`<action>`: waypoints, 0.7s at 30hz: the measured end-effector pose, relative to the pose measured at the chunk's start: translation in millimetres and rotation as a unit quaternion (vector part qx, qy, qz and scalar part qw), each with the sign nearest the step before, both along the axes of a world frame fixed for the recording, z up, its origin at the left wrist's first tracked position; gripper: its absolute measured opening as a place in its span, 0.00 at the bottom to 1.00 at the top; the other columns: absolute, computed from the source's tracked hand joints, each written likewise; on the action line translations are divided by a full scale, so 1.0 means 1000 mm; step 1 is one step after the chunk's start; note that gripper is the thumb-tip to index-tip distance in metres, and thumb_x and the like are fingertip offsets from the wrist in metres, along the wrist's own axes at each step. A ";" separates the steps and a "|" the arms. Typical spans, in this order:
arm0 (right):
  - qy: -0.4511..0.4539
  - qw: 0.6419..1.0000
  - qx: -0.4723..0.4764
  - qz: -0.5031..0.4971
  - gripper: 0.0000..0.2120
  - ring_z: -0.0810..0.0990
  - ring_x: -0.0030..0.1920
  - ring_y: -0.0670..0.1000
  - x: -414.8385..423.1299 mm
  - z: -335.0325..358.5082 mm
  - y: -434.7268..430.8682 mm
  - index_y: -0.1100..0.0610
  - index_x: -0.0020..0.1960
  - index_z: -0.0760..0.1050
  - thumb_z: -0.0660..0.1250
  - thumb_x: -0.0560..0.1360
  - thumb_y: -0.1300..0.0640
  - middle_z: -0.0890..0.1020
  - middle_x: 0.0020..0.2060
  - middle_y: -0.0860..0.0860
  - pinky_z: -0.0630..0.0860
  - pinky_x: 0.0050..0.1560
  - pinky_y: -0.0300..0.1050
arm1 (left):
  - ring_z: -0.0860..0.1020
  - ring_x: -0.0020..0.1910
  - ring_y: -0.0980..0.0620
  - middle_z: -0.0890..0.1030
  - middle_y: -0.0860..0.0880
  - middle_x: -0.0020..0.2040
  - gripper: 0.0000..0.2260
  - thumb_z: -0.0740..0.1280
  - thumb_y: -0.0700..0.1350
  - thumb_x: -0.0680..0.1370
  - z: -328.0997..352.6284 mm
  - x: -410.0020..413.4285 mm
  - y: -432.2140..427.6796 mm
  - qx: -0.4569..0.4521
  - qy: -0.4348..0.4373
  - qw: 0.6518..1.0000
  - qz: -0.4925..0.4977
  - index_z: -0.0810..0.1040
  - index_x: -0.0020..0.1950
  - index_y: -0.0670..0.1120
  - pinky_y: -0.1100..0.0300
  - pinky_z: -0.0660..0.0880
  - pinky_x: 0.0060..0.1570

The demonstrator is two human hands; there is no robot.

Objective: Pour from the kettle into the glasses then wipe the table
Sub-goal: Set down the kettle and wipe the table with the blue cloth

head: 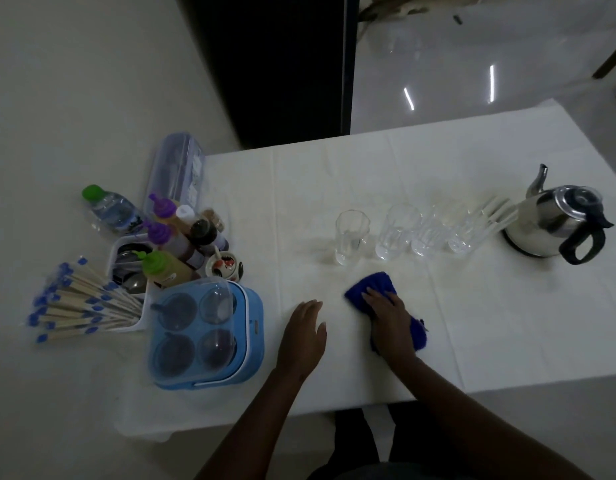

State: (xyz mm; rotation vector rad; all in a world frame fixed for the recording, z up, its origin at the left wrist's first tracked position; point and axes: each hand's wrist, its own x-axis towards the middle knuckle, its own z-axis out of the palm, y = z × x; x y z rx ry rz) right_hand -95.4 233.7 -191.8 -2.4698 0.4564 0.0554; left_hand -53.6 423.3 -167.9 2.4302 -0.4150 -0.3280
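Observation:
A steel kettle (555, 223) with a black handle stands upright at the right of the white table (507, 323). Several clear glasses (400, 232) stand in a row across the middle, the leftmost glass (351, 237) nearest the centre. My right hand (391, 320) presses flat on a blue cloth (372, 284) on the table, just in front of the glasses. My left hand (304, 332) rests flat on the table to the left of the cloth, fingers together, holding nothing.
At the table's left end stand a blue lidded container (206, 332), sauce bottles (175, 237), a water bottle (109, 209), a clear tall box (176, 171) and wrapped chopsticks (81, 303). More chopsticks (496, 216) lie beside the kettle. The near table edge runs under my forearms.

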 end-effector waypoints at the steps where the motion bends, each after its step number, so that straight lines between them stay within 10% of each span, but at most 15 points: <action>1: -0.005 1.000 0.009 -0.008 0.26 0.62 0.71 0.57 0.004 0.005 0.014 0.48 0.66 0.70 0.63 0.72 0.68 0.72 0.67 0.47 0.64 0.68 0.63 | 0.64 0.72 0.47 0.70 0.44 0.70 0.19 0.62 0.43 0.80 0.002 0.001 -0.002 -0.003 -0.001 1.000 0.005 0.68 0.71 0.44 0.55 0.60 0.71; 8: -0.066 0.933 -0.076 0.344 0.18 0.69 0.68 0.56 -0.045 -0.024 -0.020 0.42 0.66 0.68 0.58 0.76 0.53 0.71 0.68 0.42 0.68 0.66 0.53 | 0.65 0.71 0.49 0.70 0.45 0.70 0.18 0.62 0.43 0.80 0.003 -0.001 0.004 -0.019 0.000 0.999 0.032 0.68 0.70 0.44 0.52 0.63 0.70; 16: -0.006 1.000 -0.011 0.021 0.29 0.63 0.70 0.58 0.018 0.008 -0.005 0.50 0.66 0.71 0.64 0.69 0.72 0.72 0.67 0.49 0.63 0.69 0.53 | 0.67 0.69 0.47 0.72 0.44 0.68 0.18 0.63 0.42 0.79 0.005 -0.001 -0.004 -0.028 -0.002 0.999 0.046 0.70 0.69 0.43 0.48 0.66 0.68; 21: -0.044 0.956 -0.051 0.284 0.25 0.70 0.67 0.57 -0.021 0.000 0.014 0.44 0.64 0.70 0.68 0.70 0.59 0.73 0.67 0.43 0.71 0.63 0.52 | 0.65 0.71 0.50 0.70 0.46 0.71 0.19 0.62 0.43 0.80 0.008 0.000 -0.012 -0.024 0.018 0.999 0.037 0.67 0.71 0.45 0.52 0.64 0.70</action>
